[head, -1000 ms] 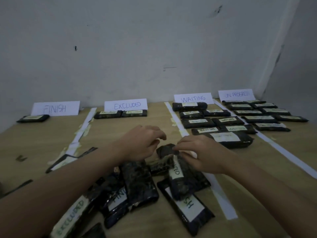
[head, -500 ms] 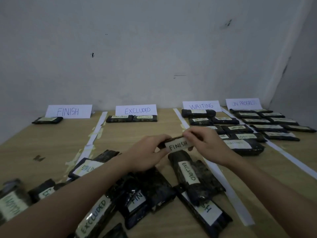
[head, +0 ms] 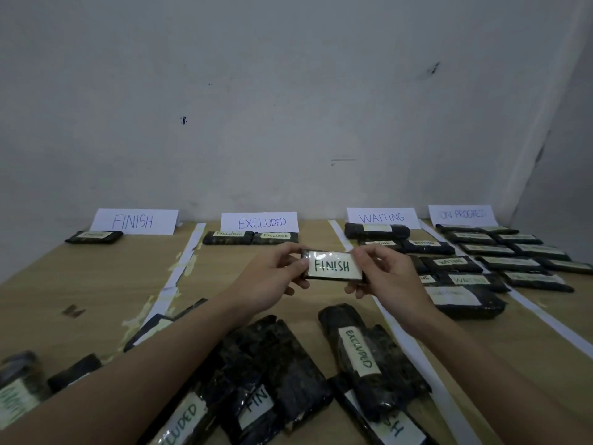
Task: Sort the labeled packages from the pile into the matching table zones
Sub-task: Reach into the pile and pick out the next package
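FINISH package [head: 333,265] pinched at both short ends — left hand [head: 272,281], right hand [head: 390,277]; looks light, soft, slippery wrap — hold ends

FINISH package [head: 333,265] now raised, label up

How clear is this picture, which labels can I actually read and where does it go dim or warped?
Head view: dim, flat light throughout. The held package reads FINISH sharply between left hand and right hand. The ON PROGRESS sign is faint, its zone's package labels unreadable. Wide-angle bending slants the wall corner; the bottom-left package is smeared.
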Tool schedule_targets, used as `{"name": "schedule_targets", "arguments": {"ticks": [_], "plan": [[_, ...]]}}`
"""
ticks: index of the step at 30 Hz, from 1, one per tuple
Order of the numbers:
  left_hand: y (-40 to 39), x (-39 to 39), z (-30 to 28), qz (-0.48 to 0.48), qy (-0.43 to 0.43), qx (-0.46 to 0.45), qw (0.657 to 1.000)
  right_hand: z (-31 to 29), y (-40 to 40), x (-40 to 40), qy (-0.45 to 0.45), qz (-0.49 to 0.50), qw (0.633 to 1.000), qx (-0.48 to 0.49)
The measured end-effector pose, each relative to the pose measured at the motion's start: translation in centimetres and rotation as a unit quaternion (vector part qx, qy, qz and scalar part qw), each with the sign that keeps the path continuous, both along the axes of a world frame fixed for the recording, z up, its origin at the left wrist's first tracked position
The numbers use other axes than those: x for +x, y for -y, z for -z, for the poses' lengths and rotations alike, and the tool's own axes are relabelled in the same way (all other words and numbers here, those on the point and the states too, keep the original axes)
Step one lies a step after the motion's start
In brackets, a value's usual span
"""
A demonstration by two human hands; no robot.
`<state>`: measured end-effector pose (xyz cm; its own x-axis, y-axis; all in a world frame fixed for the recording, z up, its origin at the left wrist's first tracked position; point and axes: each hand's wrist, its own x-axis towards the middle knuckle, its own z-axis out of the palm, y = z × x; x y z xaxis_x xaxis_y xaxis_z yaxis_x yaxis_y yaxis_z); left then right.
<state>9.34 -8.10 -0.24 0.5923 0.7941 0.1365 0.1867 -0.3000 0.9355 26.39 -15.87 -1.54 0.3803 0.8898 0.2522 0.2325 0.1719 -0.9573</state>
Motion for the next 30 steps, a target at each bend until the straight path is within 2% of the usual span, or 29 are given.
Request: {"name": "schedule_targets", "arguments": {"ticks": [1,2,4,6,7,9,16,18,20,25,30], "plan": [[-0.1,-0.2,-0.1,-0.007,-0.007,0.005,1.0,0.2,-0.3,-0.1,0.099,0.037,0.994,0.008],[-0.3,-0.4,-0.2,-0.017,-0.017,0.016,1.0,0.4,-0.7,-0.2,0.219,0.076,0.972,0.029],[-0.7,-1.1,-0.3,-0.037,-0.03,0.039,0.998,0.8,-1.6,-0.7,0.424,0.09,0.894,0.109],[-1.2,-2.0,-0.5,-0.053,-0.037,0.059,0.996,0.9,-2.9,-1.7,0.544,0.047,0.823,0.157],[-1.6,-2.6,-0.5,-0.06,-0.04,0.065,0.995,0.9,-3.7,-2.4,0.574,0.031,0.801,0.166],[-2.5,-4.0,-0.6,-0.075,-0.042,0.067,0.994,0.4,-5.2,-3.8,0.587,0.002,0.79,0.18],[-7.3,-12.2,-1.3,-0.131,-0.095,0.115,0.98,-0.6,-11.9,-11.0,0.553,-0.077,0.803,0.21],[-8.3,-13.6,-1.5,-0.143,-0.125,0.125,0.974,-0.6,-13.0,-12.2,0.541,-0.099,0.815,0.183],[-13.3,-18.9,-0.9,-0.186,-0.173,0.14,0.957,0.1,-19.6,-17.0,0.535,-0.119,0.821,0.16],[-16.5,-23.9,2.1,-0.146,-0.345,0.202,0.905,1.6,-25.8,-20.5,0.534,-0.141,0.828,0.097],[-20.7,-27.9,6.6,-0.079,-0.41,0.265,0.869,3.7,-34.6,-24.9,0.55,-0.143,0.821,0.047]]}}
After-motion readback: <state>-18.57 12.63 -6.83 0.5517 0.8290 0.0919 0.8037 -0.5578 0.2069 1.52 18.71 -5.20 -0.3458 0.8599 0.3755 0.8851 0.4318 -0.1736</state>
